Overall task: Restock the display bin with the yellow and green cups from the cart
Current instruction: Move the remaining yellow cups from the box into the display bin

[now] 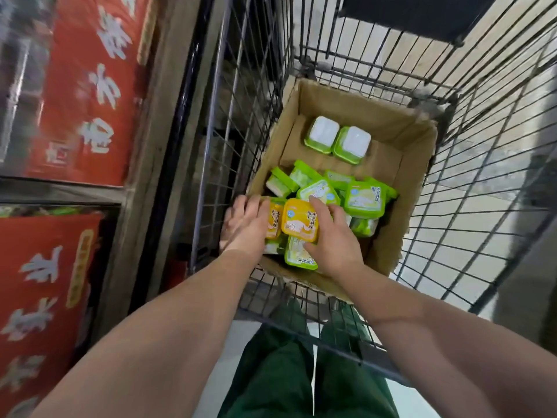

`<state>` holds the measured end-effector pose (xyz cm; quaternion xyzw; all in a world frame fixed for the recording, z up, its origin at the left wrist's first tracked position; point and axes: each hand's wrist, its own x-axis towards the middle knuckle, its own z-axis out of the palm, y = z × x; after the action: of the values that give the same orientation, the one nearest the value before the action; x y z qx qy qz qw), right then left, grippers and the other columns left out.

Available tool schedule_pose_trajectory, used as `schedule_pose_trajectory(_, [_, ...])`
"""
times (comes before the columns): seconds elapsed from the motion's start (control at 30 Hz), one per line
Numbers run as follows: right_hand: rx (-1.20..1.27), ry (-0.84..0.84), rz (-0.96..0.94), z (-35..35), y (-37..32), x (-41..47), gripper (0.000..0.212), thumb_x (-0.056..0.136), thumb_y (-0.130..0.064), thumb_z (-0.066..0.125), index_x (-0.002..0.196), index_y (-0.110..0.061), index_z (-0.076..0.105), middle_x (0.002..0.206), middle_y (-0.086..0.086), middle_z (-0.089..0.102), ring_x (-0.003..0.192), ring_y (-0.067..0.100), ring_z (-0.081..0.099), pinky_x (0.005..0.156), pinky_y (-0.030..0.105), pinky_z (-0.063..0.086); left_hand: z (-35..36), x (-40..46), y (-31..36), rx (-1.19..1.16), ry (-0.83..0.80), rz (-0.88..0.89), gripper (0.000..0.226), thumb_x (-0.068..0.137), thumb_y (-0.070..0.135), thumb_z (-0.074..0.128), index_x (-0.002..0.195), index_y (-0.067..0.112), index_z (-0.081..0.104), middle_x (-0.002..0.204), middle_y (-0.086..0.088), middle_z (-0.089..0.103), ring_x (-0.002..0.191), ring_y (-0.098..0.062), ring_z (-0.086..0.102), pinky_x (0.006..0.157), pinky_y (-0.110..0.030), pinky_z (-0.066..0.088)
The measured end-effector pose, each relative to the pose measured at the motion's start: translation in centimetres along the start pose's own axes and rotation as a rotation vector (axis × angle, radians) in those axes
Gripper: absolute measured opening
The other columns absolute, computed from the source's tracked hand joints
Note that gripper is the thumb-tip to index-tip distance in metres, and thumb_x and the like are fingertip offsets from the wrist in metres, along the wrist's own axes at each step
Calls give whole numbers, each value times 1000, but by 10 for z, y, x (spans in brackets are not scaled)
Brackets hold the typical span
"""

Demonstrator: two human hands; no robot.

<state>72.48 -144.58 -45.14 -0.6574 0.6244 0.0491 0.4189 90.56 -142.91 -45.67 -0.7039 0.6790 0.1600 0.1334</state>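
We reach both hands into the cardboard box (pixel 355 116) in the wire cart (pixel 452 164), at centre frame. Our right hand (pixel 334 242) pinches the yellow cup (pixel 300 220) between forefinger and thumb; our left hand (pixel 248 223) lies with straight fingers against a second yellow cup (pixel 273 220) just beside it. We judge it best to gather both squarely and lift straight up, clear of the box wall. Loose green cups (pixel 363 199) crowd the right side, and two upturned cups (pixel 337 138) sit further up. The cart's wire side stands between us and the red signs (pixel 87 86) at left; the display bin itself we cannot make out.
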Motion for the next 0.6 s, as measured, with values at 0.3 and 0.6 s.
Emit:
schedule_pose_trajectory(0.3, [186, -97, 64, -35, 10, -11, 95, 66, -22, 83, 143, -34, 29, 124, 3, 45, 111, 20, 50, 95, 39, 47, -16, -8, 3, -242, -82, -48, 76, 64, 22, 72, 133, 22, 40, 135, -2, 37, 128, -25, 29, 109, -36, 26])
schedule_pose_trajectory(0.6, [232, -126, -19, -101, 2, -78, 86, 72, -4, 78, 141, -26, 32, 104, 4, 57, 75, 12, 58, 58, 10, 46, -84, -45, 17, -653, -203, 16, 85, 63, 17, 77, 137, 20, 35, 126, -11, 40, 110, -26, 54, 97, -32, 44])
